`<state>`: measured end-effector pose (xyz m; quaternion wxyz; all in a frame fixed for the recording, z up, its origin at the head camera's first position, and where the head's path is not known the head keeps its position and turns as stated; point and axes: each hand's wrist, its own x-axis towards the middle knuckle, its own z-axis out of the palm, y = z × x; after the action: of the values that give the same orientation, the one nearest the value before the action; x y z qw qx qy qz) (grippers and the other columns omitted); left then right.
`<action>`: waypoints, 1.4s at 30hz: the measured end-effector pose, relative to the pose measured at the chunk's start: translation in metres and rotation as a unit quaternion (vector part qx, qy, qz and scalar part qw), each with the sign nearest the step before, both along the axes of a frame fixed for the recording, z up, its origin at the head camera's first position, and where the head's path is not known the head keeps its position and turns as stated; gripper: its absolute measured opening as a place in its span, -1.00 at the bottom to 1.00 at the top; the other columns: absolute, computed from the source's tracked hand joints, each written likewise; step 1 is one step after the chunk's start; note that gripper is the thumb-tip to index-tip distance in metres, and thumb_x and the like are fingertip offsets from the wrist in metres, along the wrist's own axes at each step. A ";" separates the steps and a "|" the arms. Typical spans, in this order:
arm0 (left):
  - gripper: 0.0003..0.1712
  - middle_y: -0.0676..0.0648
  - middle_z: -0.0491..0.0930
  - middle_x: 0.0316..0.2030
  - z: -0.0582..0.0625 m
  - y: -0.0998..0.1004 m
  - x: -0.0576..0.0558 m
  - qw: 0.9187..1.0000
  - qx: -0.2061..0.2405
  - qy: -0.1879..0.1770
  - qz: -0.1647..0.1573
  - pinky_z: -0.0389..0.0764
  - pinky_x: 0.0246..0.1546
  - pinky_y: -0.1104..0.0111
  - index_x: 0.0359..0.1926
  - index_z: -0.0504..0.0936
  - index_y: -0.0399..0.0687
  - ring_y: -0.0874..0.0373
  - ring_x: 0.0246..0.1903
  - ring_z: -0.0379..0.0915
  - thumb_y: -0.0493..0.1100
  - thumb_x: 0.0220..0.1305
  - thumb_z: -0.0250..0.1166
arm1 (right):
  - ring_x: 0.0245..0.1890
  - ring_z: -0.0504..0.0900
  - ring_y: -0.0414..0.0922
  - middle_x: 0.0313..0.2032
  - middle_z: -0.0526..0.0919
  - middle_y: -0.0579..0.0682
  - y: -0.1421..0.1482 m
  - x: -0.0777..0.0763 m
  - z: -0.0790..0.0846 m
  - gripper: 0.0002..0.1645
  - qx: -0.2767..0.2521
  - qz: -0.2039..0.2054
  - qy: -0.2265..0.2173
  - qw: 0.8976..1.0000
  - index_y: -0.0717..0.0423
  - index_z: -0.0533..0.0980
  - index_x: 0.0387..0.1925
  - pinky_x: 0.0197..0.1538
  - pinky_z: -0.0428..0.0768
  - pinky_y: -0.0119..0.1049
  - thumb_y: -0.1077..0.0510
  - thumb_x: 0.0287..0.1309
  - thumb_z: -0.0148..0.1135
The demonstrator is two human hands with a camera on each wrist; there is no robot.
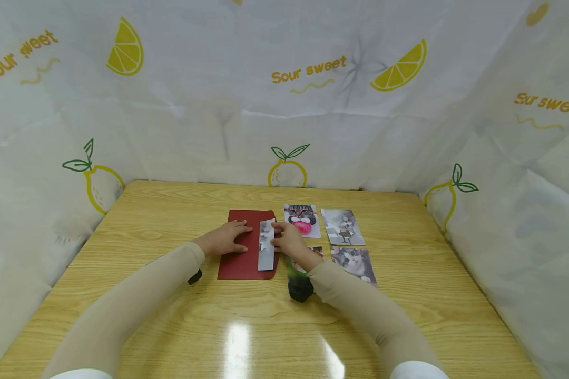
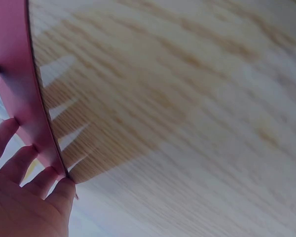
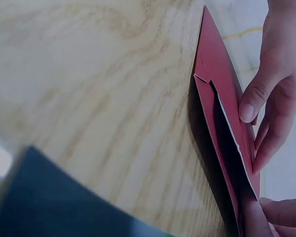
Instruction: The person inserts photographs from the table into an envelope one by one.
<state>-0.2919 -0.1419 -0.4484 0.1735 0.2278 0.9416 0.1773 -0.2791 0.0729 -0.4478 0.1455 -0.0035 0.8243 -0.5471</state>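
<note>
A red envelope [image 1: 239, 266] lies on the wooden table with its flap side to the right. A grey-and-white picture card [image 1: 266, 255] shows as a narrow upright strip at the envelope's opening; the rest of it seems to be inside. My left hand [image 1: 223, 239] rests on the envelope with fingers spread, and the left wrist view shows its fingertips on the red paper [image 2: 19, 59]. At the card's right edge, my right hand [image 1: 291, 242] pinches it between thumb and fingers. In the right wrist view, the envelope's mouth [image 3: 227, 148] gapes, with the right fingers at its lower end.
Right of the envelope lie a cat picture with a pink ball [image 1: 302, 227], a grey picture card [image 1: 343, 226] and a cat card [image 1: 353, 260]. Another card [image 1: 316, 250] is partly hidden under my right wrist. Lemon-printed cloth [image 1: 194, 142] encloses the table [image 1: 408, 316].
</note>
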 end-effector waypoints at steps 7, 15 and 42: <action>-0.26 -0.22 0.01 0.49 0.000 0.000 0.001 1.000 -0.001 0.000 -0.003 0.04 0.44 -0.05 0.44 0.26 -0.06 -0.20 0.49 -0.19 0.04 0.32 0.26 | -0.18 0.65 0.02 0.09 0.48 0.21 -0.006 -0.002 -0.002 -0.36 -0.002 0.002 0.006 1.000 0.17 0.38 0.31 -0.29 0.70 -0.26 0.45 0.18 0.20; -0.26 -0.23 0.03 0.48 -0.001 -0.001 0.002 1.000 0.002 0.002 -0.001 0.05 0.44 -0.05 0.43 0.27 -0.07 -0.21 0.48 -0.17 0.04 0.32 0.26 | -0.11 0.64 0.11 0.01 0.50 0.22 -0.008 -0.003 -0.007 -0.38 -0.014 -0.009 0.011 1.000 0.25 0.31 0.25 -0.30 0.71 -0.21 0.46 0.16 0.23; -0.26 -0.23 0.02 0.49 0.000 0.000 0.001 1.000 0.004 0.005 -0.005 0.06 0.43 -0.04 0.43 0.26 -0.07 -0.20 0.49 -0.17 0.03 0.32 0.26 | -0.43 0.66 -0.18 -0.27 0.67 0.16 -0.010 -0.005 -0.012 -0.51 -0.004 0.024 0.002 1.000 0.30 0.49 0.16 -0.31 0.70 -0.29 0.40 0.16 0.27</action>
<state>-0.2911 -0.1414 -0.4479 0.1689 0.2338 0.9407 0.1788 -0.2841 0.0626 -0.4595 0.1570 -0.0253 0.8223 -0.5463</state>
